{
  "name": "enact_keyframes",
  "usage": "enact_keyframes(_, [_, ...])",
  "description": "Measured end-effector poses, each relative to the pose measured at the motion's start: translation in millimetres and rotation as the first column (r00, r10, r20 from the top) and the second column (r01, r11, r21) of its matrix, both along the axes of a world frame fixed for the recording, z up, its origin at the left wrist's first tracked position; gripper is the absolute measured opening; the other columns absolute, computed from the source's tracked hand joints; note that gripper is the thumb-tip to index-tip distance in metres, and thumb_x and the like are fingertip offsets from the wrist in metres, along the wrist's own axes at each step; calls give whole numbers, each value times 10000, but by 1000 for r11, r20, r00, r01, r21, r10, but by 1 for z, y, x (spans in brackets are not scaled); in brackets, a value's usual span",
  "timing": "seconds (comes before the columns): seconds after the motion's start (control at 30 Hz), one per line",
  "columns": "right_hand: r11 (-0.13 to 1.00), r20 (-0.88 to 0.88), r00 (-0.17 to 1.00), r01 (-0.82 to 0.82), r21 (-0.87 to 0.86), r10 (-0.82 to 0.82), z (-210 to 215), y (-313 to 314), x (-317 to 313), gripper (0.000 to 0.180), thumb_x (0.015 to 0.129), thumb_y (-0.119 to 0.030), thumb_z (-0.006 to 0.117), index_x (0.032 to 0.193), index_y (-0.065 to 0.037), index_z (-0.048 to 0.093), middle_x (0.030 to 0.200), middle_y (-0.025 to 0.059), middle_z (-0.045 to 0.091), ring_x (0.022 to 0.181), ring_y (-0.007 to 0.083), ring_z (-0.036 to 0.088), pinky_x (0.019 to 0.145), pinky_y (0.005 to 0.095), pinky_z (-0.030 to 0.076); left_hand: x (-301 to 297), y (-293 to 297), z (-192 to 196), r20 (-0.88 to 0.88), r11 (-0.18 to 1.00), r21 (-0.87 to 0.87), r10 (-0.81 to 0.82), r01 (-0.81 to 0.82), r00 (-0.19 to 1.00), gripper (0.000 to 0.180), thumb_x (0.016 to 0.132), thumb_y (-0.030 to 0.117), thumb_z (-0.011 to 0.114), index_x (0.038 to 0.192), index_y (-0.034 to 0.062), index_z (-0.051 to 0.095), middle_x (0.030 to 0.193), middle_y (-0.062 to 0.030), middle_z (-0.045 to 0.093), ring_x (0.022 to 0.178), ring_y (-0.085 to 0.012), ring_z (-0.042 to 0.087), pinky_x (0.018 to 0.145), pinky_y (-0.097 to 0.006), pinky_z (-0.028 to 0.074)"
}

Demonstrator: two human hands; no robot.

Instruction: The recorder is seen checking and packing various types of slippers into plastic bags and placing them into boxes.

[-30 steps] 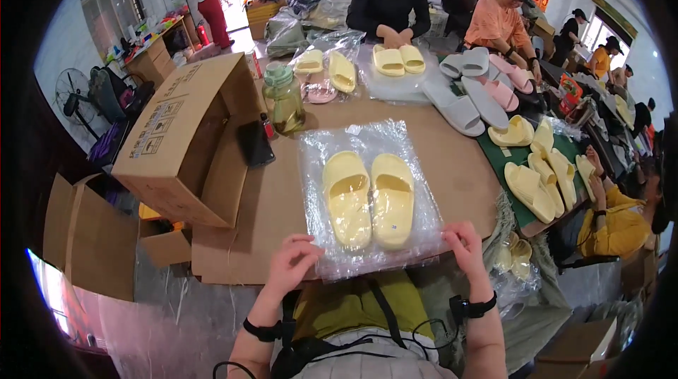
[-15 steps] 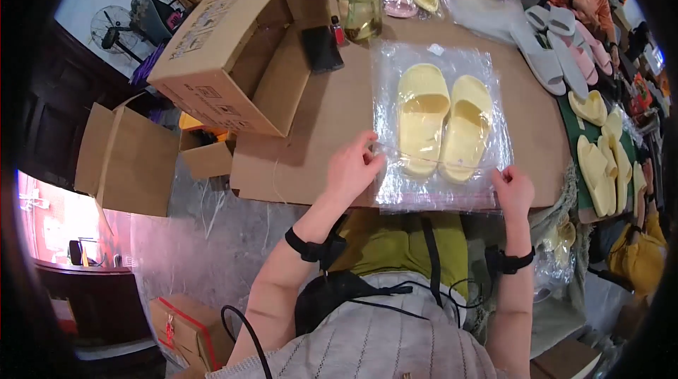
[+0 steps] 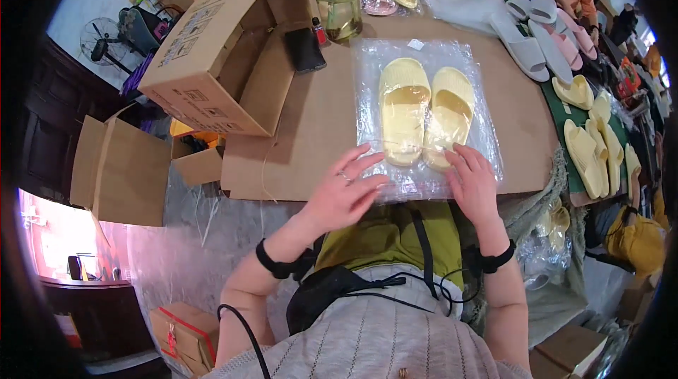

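Observation:
A pair of pale yellow slippers (image 3: 405, 107) lies side by side inside a clear plastic bag (image 3: 367, 89), flat on the cardboard-topped table in front of me. My left hand (image 3: 347, 188) is at the bag's lower left edge, its fingers stretched apart, with a ring on one finger. At the lower right of the bag, my right hand (image 3: 471, 183) spreads its fingers over the plastic beside the right slipper's heel. Neither hand grips anything that I can see. The bag's bottom edge reaches the table's near edge.
An open cardboard box (image 3: 226, 54) rests on its side at the left, a black phone (image 3: 305, 50) and green-lidded jar (image 3: 339, 8) by it. Grey slippers (image 3: 519, 47) and more yellow slippers (image 3: 586, 153) line the right. People work at the far side; cartons stand on the floor.
Both hands have let go of the bag's edge they were pinching at the sides. My fingers have opened, and my right hand has moved left onto the bag. The whole view has shifted slightly.

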State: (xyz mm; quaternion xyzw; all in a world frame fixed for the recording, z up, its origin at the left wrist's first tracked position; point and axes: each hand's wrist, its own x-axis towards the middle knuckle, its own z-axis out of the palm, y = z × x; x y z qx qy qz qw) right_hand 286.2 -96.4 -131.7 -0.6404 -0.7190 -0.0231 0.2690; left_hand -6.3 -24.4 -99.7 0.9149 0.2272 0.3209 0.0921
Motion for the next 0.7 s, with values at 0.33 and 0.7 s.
enact_keyframes(0.33, [998,-113,993,-14,62,21,-12,5,6,298,857,-119,678,1144,-43,662,1257,130,621,1179,359,568,979,452,475,-168,24,71,-543,975,219,151,-35,826,241,764,49,679,1004,67,692,1204,-101,651,1222,-328,568,973,-456,482])
enact_keyframes(0.7, [996,-164,986,5,90,10,-16,3,7,269,845,-106,693,1108,-52,671,1233,121,631,1153,342,583,981,426,485,-447,50,172,-281,469,630,880,-619,382,140,892,82,603,991,8,669,1052,-150,656,1040,-359,596,909,-429,484])
